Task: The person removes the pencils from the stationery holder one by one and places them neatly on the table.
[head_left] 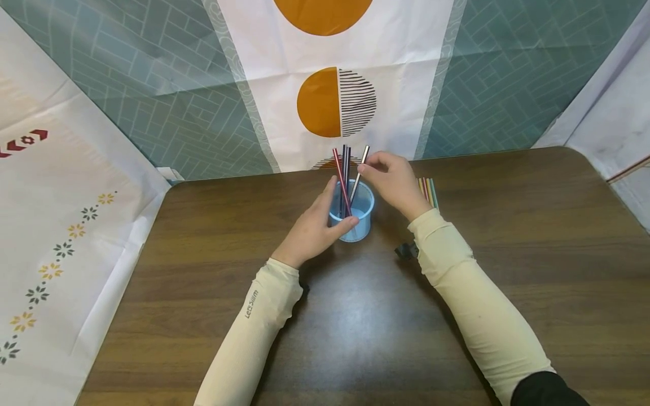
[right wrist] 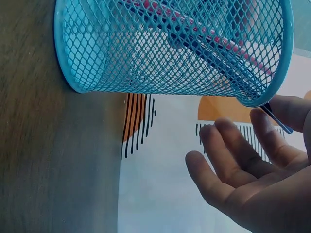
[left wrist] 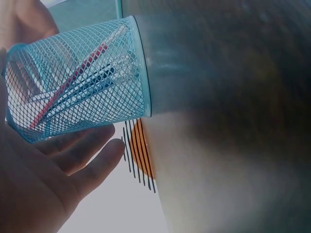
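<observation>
Left side of the cup (head_left: 363,227) is pretty much walled off by the left hand (head_left: 315,231), and the right hand (head_left: 393,183) crowds the far right. Sticks (head_left: 343,175) poke out the top too. There's decent room up front, over the table (head_left: 355,332) between the sleeves (head_left: 251,338), just watch the black thing (head_left: 405,251) by the right sleeve (head_left: 474,299).

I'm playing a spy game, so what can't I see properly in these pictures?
Coloured sticks, head view: the right arm hides their near ends.
Dark object, head view: too small to tell what it is.
Top orange circle, head view: cut off by the top edge.
Sticks in the cup, left wrist view: blurry behind the mesh, so I can't count them.
</observation>
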Demonstrator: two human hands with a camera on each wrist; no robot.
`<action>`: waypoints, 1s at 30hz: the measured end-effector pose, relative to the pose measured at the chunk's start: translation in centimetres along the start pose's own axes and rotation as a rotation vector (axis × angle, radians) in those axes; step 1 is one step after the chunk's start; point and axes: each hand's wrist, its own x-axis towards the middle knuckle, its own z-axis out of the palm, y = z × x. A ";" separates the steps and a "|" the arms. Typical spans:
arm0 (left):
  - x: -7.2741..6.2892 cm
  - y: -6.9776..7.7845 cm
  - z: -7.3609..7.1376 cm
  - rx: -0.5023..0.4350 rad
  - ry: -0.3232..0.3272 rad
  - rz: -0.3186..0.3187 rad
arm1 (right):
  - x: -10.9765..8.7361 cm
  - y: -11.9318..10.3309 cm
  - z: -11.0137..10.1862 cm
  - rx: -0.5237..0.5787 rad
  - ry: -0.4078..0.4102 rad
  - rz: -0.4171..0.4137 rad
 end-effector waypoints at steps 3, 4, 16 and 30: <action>0.0 0.0 0.0 0.003 0.002 0.000 | 0.0 -0.1 0.1 0.004 0.007 0.004; 0.0 0.0 0.0 0.005 0.003 0.000 | 0.0 -0.1 0.1 0.006 0.008 0.001; -0.1 0.0 0.1 0.001 0.008 -0.015 | 0.1 0.2 -1.0 0.026 0.053 -0.050; 0.0 0.0 0.1 -0.004 0.006 -0.013 | 0.1 -0.1 -2.6 0.050 0.114 -0.079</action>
